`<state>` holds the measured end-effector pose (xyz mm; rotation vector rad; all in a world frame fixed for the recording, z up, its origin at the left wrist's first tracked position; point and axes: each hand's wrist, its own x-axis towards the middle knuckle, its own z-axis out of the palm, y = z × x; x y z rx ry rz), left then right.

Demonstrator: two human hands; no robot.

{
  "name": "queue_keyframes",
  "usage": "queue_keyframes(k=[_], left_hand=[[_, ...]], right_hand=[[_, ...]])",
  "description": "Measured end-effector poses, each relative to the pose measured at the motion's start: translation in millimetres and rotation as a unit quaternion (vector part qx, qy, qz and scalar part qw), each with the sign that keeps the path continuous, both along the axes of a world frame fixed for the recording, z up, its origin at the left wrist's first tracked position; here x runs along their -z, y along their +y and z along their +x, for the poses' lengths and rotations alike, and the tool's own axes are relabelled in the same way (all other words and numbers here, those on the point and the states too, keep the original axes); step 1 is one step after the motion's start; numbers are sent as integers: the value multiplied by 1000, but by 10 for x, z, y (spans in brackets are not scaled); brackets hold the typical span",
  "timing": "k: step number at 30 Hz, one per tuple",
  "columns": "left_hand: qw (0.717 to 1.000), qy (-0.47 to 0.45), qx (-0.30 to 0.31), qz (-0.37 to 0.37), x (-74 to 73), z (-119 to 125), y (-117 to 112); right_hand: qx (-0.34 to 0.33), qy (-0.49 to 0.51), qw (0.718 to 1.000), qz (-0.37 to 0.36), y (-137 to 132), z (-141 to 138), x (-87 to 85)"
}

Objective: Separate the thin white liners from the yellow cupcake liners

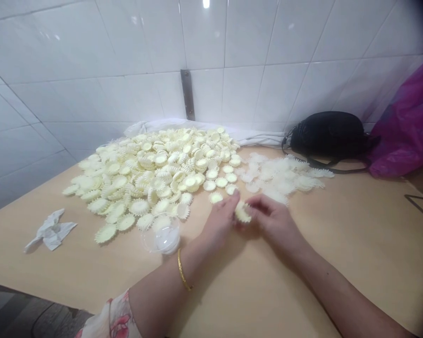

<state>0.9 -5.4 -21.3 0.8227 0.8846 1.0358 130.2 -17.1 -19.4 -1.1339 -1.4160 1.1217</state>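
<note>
Between my two hands is a small pale-yellow disc with a toothed, scalloped rim (pixel 243 212), tilted up off the table. My left hand (pixel 221 217), with a gold bangle on its wrist, is closed on the disc's left side. The fingers of my right hand (pixel 270 217) pinch its right edge. A large heap of similar pale-yellow toothed discs (pixel 162 169) spreads beyond my left hand. Past my right hand lies a flatter pile of thin whitish toothed pieces (pixel 278 176). Close to my left forearm stands a clear round plastic tub (pixel 161 234) with something whitish in it.
A crumpled white tissue (pixel 52 230) lies on the table (pixel 102 277) at the left. Against the tiled wall (pixel 246 94) sit a black bag (pixel 327 136) with a strap and a magenta plastic bag (pixel 402 122). White cloth or plastic (pixel 261 137) runs behind the heap.
</note>
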Motion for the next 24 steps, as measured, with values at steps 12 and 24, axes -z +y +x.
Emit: queue_keyframes(k=[12,24], left_hand=[[998,-35,31,-30,-71,72,-38],[999,-7,39,-9,-36,49,-44]], right_hand=[[87,52,994,-31,60,54,27],[108,22,994,7,77,55,35]])
